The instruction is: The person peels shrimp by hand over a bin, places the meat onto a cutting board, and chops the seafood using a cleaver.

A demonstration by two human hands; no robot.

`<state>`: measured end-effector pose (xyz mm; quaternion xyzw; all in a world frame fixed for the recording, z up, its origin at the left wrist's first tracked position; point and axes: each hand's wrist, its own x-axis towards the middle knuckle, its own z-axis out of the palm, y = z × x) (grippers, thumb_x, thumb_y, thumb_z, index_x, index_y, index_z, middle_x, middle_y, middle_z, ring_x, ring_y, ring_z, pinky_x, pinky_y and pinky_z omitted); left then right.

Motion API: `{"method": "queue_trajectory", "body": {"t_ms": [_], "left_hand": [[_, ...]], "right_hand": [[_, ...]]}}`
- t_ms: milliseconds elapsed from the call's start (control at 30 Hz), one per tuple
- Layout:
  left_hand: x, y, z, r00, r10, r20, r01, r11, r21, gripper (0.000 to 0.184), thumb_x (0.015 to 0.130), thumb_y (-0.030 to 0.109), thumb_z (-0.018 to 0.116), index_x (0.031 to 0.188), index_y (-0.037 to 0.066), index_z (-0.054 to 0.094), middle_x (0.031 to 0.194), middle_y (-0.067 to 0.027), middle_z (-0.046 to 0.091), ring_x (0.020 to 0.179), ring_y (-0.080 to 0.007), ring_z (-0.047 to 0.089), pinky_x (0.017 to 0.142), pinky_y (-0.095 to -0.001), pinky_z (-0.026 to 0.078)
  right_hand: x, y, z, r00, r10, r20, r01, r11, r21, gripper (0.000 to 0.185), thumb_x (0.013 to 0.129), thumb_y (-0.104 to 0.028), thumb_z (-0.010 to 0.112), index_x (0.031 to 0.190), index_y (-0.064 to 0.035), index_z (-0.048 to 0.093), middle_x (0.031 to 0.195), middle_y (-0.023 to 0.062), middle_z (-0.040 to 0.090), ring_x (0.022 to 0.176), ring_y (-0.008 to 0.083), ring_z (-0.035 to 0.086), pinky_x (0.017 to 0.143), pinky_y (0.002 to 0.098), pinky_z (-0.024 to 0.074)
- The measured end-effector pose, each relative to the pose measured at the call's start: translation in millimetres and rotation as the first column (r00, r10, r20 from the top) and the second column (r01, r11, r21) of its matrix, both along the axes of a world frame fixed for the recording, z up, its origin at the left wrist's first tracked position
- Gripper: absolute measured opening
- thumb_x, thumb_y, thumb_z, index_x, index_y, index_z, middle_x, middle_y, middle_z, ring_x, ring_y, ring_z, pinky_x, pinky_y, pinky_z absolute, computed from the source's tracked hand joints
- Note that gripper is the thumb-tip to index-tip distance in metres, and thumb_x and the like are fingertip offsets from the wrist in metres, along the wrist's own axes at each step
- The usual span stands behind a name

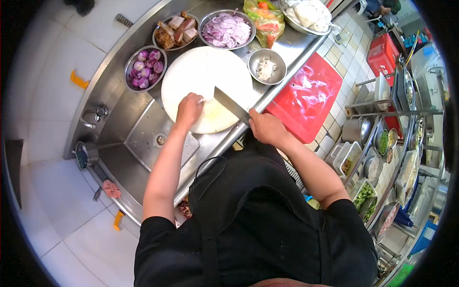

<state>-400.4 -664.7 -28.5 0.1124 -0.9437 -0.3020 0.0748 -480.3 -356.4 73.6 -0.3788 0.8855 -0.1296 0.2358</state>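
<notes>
A round white cutting board (pixel 210 71) lies on the steel counter, partly over the sink. My right hand (pixel 265 127) is closed around the handle of a cleaver (pixel 231 104), whose broad blade is over the board's right part. Over the board's lower left is my left hand (pixel 190 110), fingers curled together at a small pale thing too small to name. Yellowish wet marks show on the board between the hands. Beyond the board stand bowls of peeled purple onions (pixel 146 68), meat pieces (pixel 178 31) and sliced onion (pixel 226 30); a bowl of chopped white bits (pixel 266 68) is at its right.
The sink basin (pixel 143 125) and tap (pixel 93 116) are at left. A bag of vegetables (pixel 263 21) and a large bowl (pixel 306 16) stand at the back. Right of the counter are a red lid-like surface (pixel 311 95), a red crate (pixel 382 53) and shelves with food containers.
</notes>
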Motion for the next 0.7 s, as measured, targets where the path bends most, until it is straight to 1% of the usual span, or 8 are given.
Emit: {"method": "queue_trajectory", "body": {"t_ms": [100,167,300,400,467,533,600,700], "left_hand": [[21,34,16,0.998,0.026,0.059,-0.03,0.997,0.067,0.031,0.087,0.01,0.074,0.116,0.0,0.074,0.105,-0.0202,0.07,0.101,-0.0396,0.068,0.092,-0.046,0.054],[30,57,44,0.985,0.04,0.17,-0.065,0.988,0.143,0.044,0.084,0.011,0.078,0.125,0.0,0.069,0.113,-0.0213,0.068,0.106,-0.0403,0.066,0.097,-0.0461,0.053],[46,62,59,0.996,0.006,0.089,-0.012,0.997,0.073,0.054,0.083,0.016,0.082,0.132,0.0,0.065,0.126,-0.0184,0.066,0.119,-0.0371,0.061,0.106,-0.0445,0.049],[46,56,51,0.984,0.065,0.167,-0.087,0.988,0.126,0.052,0.086,0.016,0.08,0.134,0.001,0.065,0.125,-0.0181,0.067,0.12,-0.0367,0.061,0.106,-0.0445,0.049],[44,58,34,0.991,0.091,0.101,-0.106,0.983,0.147,0.045,0.087,0.014,0.078,0.129,0.001,0.067,0.123,-0.0185,0.068,0.119,-0.0368,0.062,0.106,-0.0445,0.049],[40,56,29,0.992,0.117,0.036,-0.121,0.978,0.168,0.039,0.088,0.013,0.076,0.125,0.001,0.07,0.121,-0.0188,0.069,0.119,-0.0369,0.063,0.105,-0.0446,0.05],[38,51,25,0.995,0.015,0.095,-0.029,0.987,0.157,0.029,0.089,0.009,0.071,0.116,0.0,0.073,0.118,-0.0195,0.071,0.116,-0.0372,0.064,0.105,-0.0447,0.05],[44,42,29,0.981,0.09,0.17,-0.125,0.971,0.206,0.027,0.088,0.01,0.069,0.112,0.0,0.074,0.115,-0.0182,0.072,0.113,-0.0336,0.067,0.102,-0.0409,0.052]], "right_hand": [[-4,-5,1,0.999,-0.044,0.001,0.044,0.999,0.025,0.027,0.103,-0.02,0.054,0.121,-0.0001,0.052,0.084,0.0268,0.072,0.083,0.0476,0.072,0.075,0.0616,0.0558],[-1,-5,-1,0.998,-0.053,-0.03,0.051,0.996,-0.08,0.022,0.103,-0.019,0.055,0.115,-0.0024,0.048,0.076,0.0279,0.068,0.075,0.0487,0.069,0.067,0.0614,0.0525],[9,-12,17,1.0,-0.016,0.009,0.017,0.998,-0.065,0.021,0.103,-0.019,0.054,0.115,-0.0021,0.048,0.077,0.0275,0.068,0.076,0.0482,0.069,0.068,0.0616,0.0521],[15,-19,25,1.0,0.011,0.008,-0.01,0.998,-0.061,0.021,0.104,-0.018,0.055,0.115,-0.0018,0.048,0.076,0.027,0.068,0.076,0.0482,0.069,0.069,0.0616,0.052],[12,-25,27,0.999,0.028,0.036,-0.027,0.999,-0.021,0.022,0.102,-0.015,0.051,0.118,0.0001,0.051,0.083,0.0272,0.071,0.084,0.0481,0.071,0.076,0.0613,0.0539],[10,-28,24,1.0,0.021,0.007,-0.021,1.0,-0.007,0.021,0.101,-0.014,0.051,0.117,0.0,0.051,0.082,0.0269,0.071,0.083,0.0479,0.071,0.076,0.0615,0.0536],[11,-29,21,1.0,0.02,-0.016,-0.019,1.0,0.012,0.02,0.1,-0.013,0.051,0.116,0.0,0.051,0.082,0.0267,0.071,0.083,0.0478,0.071,0.075,0.0617,0.0534],[7,-23,19,0.999,0.006,-0.038,-0.008,0.998,-0.064,0.021,0.104,-0.018,0.054,0.115,-0.0014,0.048,0.077,0.0273,0.068,0.076,0.0484,0.069,0.069,0.0616,0.0519]]}}
